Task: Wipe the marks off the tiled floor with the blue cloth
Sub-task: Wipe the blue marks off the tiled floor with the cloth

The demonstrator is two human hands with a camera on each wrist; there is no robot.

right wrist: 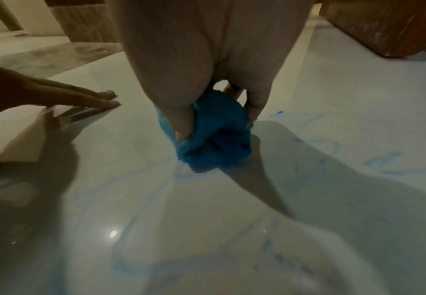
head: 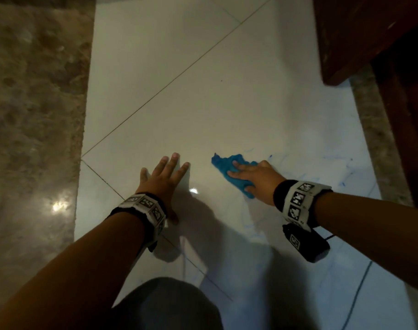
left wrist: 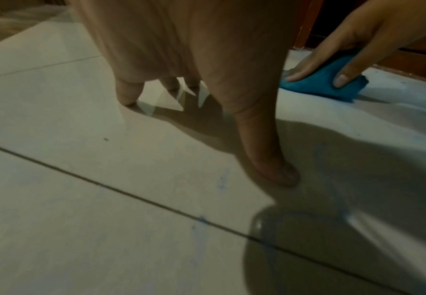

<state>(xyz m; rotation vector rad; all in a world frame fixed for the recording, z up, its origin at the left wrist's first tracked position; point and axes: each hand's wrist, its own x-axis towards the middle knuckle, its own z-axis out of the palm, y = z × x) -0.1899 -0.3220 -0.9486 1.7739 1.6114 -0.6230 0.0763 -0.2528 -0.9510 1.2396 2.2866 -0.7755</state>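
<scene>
Wipe is mid-way, not done.

Left side: brown marbled strip [head: 31, 103] runs along the floor's left edge, no marks on it that I can see. White tiled floor [head: 179, 79] next to it looks mostly clean toward the far edge, only a small dark speck [head: 221, 80].

Left hand [head: 161, 179] is planted flat on the tile near the left grout line [head: 155, 96], fingers straight and spread, holding nothing. Judging by the pose, it's just bracing. Left wrist view shows faint blue smudges [left wrist: 223, 180] right by the thumb and along the nearer grout line, so that patch needs a pass.

Centre: blue cloth [head: 229, 170] is bunched up on the floor, roughly mid-floor, just right of the left hand. Right hand [head: 255, 175] pinches it, thumb and fingers curled round the wad, pressing it down onto the tile.

Right of the cloth: clear blue scribbles [head: 343, 172] toward the right edge of the floor, apparently untouched. Right wrist view shows more smeared blue lines [right wrist: 383, 159] beside the cloth and nearer the person.

Far right: dark wooden furniture [head: 370, 44] at the far right corner.

Estimate: left part largely cleared, right side and near side left to do.
</scene>
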